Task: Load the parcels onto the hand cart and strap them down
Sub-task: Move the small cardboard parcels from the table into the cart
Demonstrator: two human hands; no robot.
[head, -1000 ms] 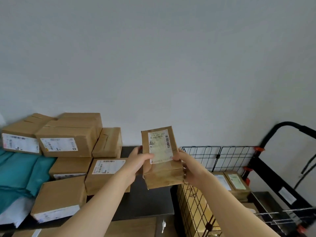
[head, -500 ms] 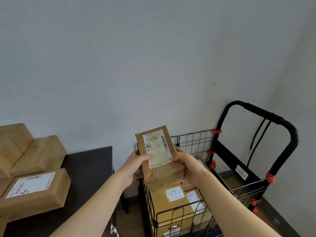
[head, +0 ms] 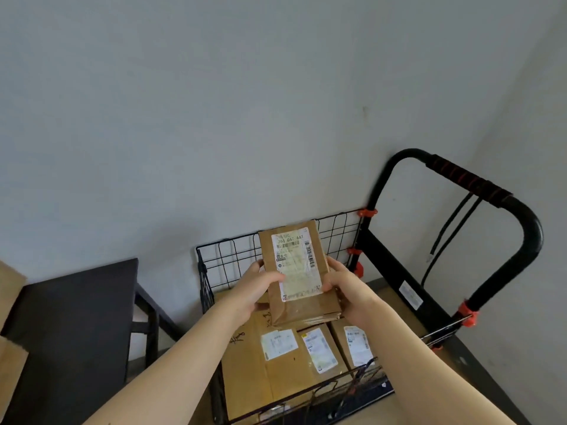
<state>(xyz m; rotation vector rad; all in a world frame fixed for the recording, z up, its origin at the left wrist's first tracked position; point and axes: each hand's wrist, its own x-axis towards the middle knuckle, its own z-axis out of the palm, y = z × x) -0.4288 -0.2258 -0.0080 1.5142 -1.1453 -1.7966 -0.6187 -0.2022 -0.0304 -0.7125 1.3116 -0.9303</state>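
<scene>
I hold a small brown cardboard parcel (head: 294,271) with a white shipping label, tilted label-up, above the hand cart. My left hand (head: 256,285) grips its left side with the thumb across the label. Its right side is gripped by my right hand (head: 345,289). The hand cart (head: 377,259) has a black wire-mesh cage, red clips and a black tube handle at the right. Several labelled cardboard parcels (head: 276,357) lie packed inside the cage under the held one. A black strap (head: 445,231) hangs from the handle.
A dark table (head: 70,317) stands left of the cart, with brown box edges (head: 9,357) at the far left. A grey wall runs behind both, and another wall closes in at the right.
The view has swung right and down from the table stack to the cart. Both hands have carried the parcel over the cage and lowered it toward the packed parcels.
</scene>
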